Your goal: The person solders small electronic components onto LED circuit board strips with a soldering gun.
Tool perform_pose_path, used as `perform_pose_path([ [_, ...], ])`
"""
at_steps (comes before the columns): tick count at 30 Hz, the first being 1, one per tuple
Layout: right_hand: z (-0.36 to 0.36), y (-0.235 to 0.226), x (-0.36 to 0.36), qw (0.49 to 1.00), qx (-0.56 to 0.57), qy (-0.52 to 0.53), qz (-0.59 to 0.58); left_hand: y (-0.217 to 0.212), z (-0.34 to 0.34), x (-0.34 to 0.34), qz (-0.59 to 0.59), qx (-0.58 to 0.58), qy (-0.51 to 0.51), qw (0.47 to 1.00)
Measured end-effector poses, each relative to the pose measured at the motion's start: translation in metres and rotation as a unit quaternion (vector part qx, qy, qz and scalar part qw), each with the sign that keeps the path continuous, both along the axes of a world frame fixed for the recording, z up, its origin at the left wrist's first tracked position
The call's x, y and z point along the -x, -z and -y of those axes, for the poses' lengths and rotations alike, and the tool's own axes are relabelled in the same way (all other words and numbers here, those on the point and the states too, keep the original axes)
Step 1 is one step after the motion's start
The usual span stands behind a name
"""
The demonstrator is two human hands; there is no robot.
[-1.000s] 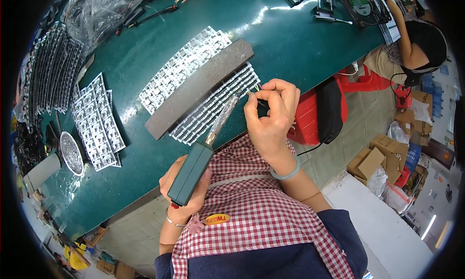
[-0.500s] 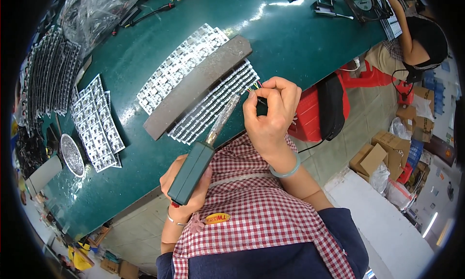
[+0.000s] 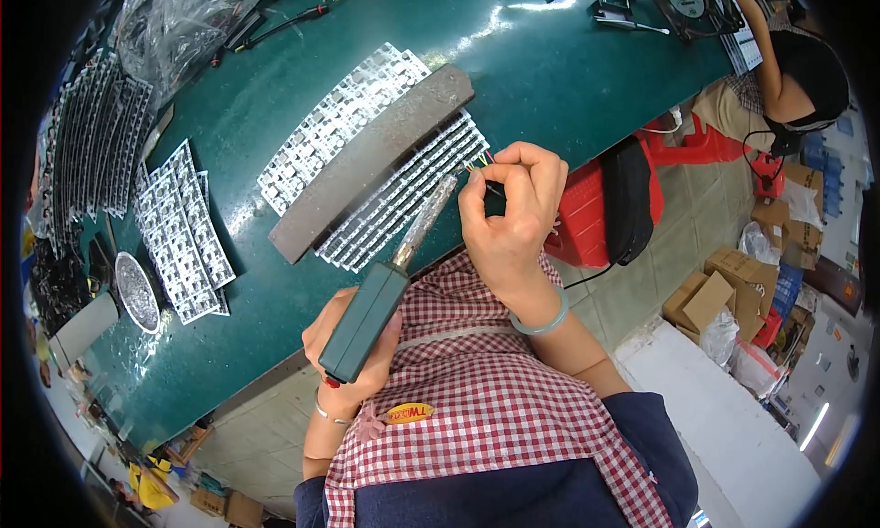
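Note:
My left hand (image 3: pixel 353 349) grips the dark green handle of a soldering iron (image 3: pixel 385 285), whose metal tip points up toward the near edge of a silver panel of small circuit boards (image 3: pixel 403 193). My right hand (image 3: pixel 509 216) pinches a bundle of thin coloured wires (image 3: pixel 478 164) at that panel's right end, just beside the iron's tip. A long grey bar (image 3: pixel 371 161) lies across the panel and a second panel (image 3: pixel 339 120) behind it.
A green table (image 3: pixel 550 60) holds more board panels (image 3: pixel 183 230) at left, a round metal dish (image 3: pixel 136 291), stacked dark strips (image 3: pixel 92 143) and plastic bags (image 3: pixel 179 19). Another person (image 3: pixel 788 79) sits at right near a red stool (image 3: pixel 587 221). Cardboard boxes (image 3: pixel 706 294) lie on the floor.
My right hand has shifted slightly along the panel's end with the wires. The soldering iron stays in nearly the same place.

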State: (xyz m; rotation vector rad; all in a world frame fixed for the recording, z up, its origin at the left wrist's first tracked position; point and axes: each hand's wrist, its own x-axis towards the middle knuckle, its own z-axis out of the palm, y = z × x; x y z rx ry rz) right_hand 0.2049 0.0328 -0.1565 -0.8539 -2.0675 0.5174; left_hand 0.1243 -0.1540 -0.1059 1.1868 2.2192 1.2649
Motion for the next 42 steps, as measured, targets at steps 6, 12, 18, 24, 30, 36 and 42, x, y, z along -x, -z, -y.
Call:
perform_pose_path([
  [6,0.0,0.001,0.0,1.0,-0.002,-0.002,0.0,0.003,-0.003,0.001,0.004,0.017,0.001,1.0],
  [12,-0.001,0.002,0.0,1.0,-0.01,-0.004,0.003,-0.002,-0.005,0.002,0.007,0.037,0.006,0.999],
  [18,-0.002,0.001,0.001,1.0,-0.013,-0.007,-0.002,0.014,0.016,-0.005,0.037,0.018,-0.039,0.998],
  [24,-0.002,0.001,0.0,1.0,0.004,-0.011,-0.007,0.012,0.022,-0.008,0.051,-0.009,-0.088,0.995],
  [30,-0.003,-0.005,-0.004,0.997,0.071,-0.026,-0.008,0.015,0.023,-0.008,0.039,-0.017,-0.082,0.996],
  [36,-0.004,-0.01,-0.008,0.986,0.162,-0.045,-0.014,0.014,0.026,-0.009,0.053,-0.009,-0.097,0.994],
  [42,-0.006,-0.012,-0.008,0.984,0.167,-0.052,-0.006,0.015,0.029,-0.009,0.051,-0.006,-0.079,0.996],
])
